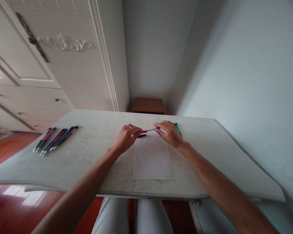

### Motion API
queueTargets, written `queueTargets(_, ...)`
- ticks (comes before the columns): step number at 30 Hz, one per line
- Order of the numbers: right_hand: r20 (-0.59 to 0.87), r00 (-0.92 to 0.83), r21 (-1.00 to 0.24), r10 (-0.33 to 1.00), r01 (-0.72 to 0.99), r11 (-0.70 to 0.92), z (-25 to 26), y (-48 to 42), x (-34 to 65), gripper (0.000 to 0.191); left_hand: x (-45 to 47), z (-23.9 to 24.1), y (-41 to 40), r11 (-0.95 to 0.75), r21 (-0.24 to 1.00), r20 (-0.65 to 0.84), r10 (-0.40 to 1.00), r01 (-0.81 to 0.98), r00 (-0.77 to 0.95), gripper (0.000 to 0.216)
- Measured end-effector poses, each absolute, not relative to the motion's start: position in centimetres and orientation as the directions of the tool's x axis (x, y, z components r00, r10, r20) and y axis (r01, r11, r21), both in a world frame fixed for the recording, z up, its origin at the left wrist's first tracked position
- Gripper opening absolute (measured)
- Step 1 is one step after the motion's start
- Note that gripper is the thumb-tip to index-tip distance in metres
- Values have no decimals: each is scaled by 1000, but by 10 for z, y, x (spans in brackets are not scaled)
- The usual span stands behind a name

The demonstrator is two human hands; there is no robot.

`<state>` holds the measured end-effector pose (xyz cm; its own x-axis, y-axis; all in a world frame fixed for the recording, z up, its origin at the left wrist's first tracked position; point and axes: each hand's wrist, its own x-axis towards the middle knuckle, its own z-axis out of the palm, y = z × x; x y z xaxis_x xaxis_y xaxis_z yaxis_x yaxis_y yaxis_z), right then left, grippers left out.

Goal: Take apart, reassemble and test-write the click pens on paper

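Note:
My left hand [126,136] and my right hand [169,132] are both closed in a pinch on the two ends of a thin red and black pen part [147,131], held just above the far end of a lined sheet of paper [152,159]. A small black piece [142,136] lies on the paper under my left fingers. A green pen [178,128] rests on the table right behind my right hand.
Several red, pink and green pens [55,139] lie in a row on the left of the white table [88,156]. A white wardrobe [63,58] stands at the left, a grey wall at the right, a brown cabinet [148,105] beyond the table.

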<state>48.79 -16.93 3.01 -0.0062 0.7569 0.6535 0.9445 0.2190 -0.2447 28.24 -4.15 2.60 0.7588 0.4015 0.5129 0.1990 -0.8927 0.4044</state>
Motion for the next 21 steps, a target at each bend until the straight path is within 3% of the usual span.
queueTargets(10,665,-7,-263,746,934,243,29,-169,485,20,282,23,-40,-900,405,582,390,162,714,16)
queueTargets(21,669,62,-380,741,885,269,30,-169,484,20,282,21,-38,-904,399,607,387,155,694,18)
